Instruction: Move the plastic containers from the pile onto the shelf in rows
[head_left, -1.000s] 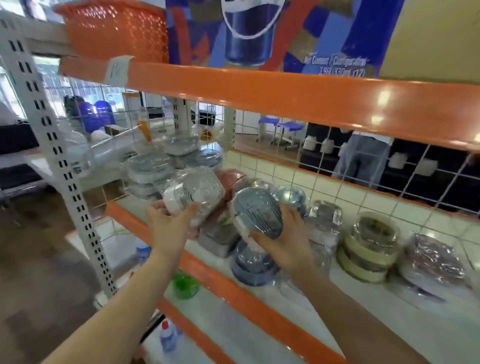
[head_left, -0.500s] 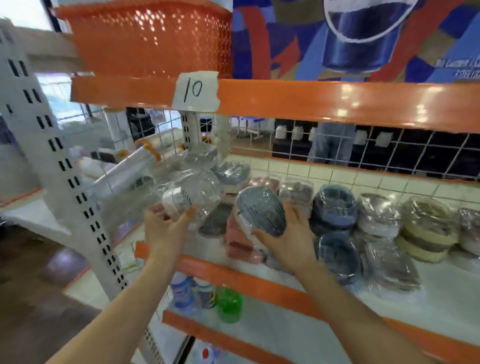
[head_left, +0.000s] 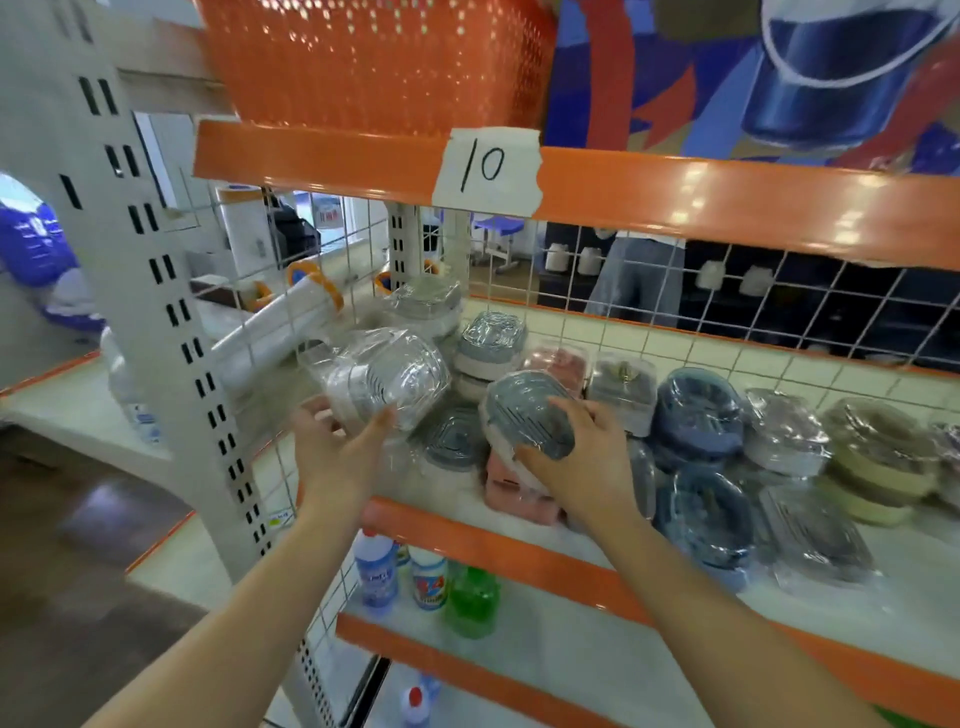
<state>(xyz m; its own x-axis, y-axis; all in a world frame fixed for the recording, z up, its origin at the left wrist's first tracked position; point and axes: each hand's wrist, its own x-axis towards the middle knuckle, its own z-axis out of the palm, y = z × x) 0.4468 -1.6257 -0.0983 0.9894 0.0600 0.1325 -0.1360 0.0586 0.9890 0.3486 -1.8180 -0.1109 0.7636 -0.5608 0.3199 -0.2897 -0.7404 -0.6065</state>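
left hand (head_left: 337, 447) cups white tub (head_left: 384, 379), tilted, lifted off pile | right hand (head_left: 576, 457) grips grey tub (head_left: 524, 415) above pink one | I guess both held clear to seat in shelf (head_left: 467, 530) rows

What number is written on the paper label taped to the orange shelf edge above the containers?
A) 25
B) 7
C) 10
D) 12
C: the white paper label taped to the orange shelf edge carries a handwritten 10 in black.
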